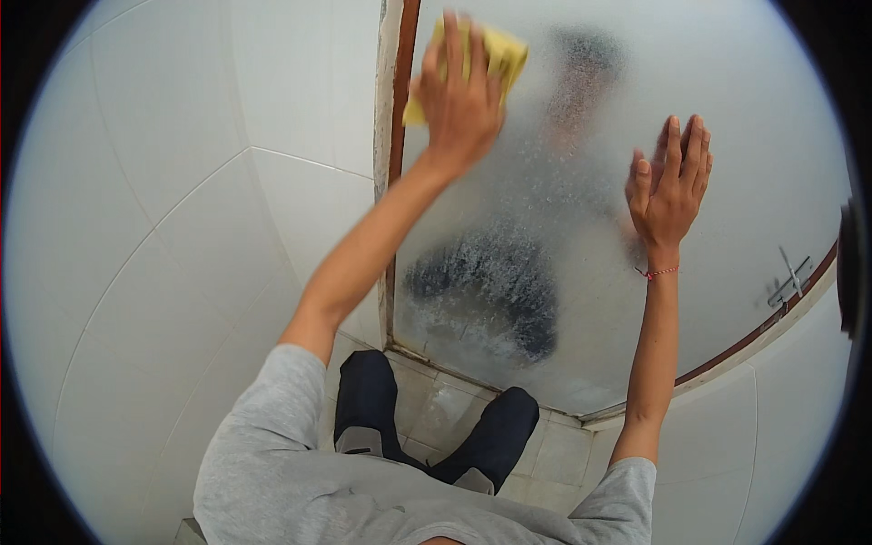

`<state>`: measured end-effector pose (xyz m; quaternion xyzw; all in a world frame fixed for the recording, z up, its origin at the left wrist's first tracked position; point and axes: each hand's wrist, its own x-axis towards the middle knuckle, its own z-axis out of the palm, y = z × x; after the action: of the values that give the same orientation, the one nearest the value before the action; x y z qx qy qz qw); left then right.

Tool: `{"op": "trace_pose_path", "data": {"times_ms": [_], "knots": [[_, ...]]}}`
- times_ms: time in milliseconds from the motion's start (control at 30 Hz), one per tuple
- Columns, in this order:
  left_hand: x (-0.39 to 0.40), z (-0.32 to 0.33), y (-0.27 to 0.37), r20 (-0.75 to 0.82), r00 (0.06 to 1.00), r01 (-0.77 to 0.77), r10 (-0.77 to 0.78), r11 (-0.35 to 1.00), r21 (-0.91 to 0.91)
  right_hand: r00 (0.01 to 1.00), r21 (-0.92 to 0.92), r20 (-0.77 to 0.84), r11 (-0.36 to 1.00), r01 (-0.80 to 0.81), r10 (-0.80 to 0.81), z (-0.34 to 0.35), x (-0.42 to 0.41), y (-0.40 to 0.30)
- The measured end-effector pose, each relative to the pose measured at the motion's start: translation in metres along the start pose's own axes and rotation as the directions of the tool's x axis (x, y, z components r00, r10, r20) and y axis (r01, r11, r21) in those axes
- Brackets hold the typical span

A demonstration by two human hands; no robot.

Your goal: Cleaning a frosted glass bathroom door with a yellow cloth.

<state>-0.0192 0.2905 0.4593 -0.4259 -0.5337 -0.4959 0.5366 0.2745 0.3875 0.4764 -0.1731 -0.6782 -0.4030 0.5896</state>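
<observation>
My left hand (463, 102) presses a folded yellow cloth (512, 54) near the upper left side of a pale, glossy door panel (736, 61). The hand and cloth are slightly blurred. To the right, my right hand (671, 180) is raised flat, palm towards the panel, fingers up and thumb apart, holding nothing. Its mirrored shape shows just behind it; whether the palm touches cannot be told. A thin red cord bracelet circles this wrist. Between my hands the panel has a cloudy, speckled patch (504, 286) and a blurred reflection of a person.
A reddish-brown door frame (398, 102) with a worn edge borders the panel. A metal slide bolt (790, 279) sits at its right edge. White tiled walls (204, 272) stand close on both sides. Light floor tiles (443, 412) show around my dark-trousered legs.
</observation>
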Motion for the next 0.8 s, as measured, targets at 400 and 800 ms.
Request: {"op": "trace_pose_path", "data": {"times_ms": [400,800], "knots": [[0.004,-0.037,-0.011,0.211,0.975,-0.088,0.069,0.993,0.081,1.000,0.028,-0.011,1.000,0.012,-0.012,0.004,0.002,-0.003],[-0.321,-0.048,-0.033,0.383,0.922,-0.093,0.062,0.994,0.063,1.000,0.024,0.010,1.000,0.000,0.000,0.001,0.000,-0.004]]}}
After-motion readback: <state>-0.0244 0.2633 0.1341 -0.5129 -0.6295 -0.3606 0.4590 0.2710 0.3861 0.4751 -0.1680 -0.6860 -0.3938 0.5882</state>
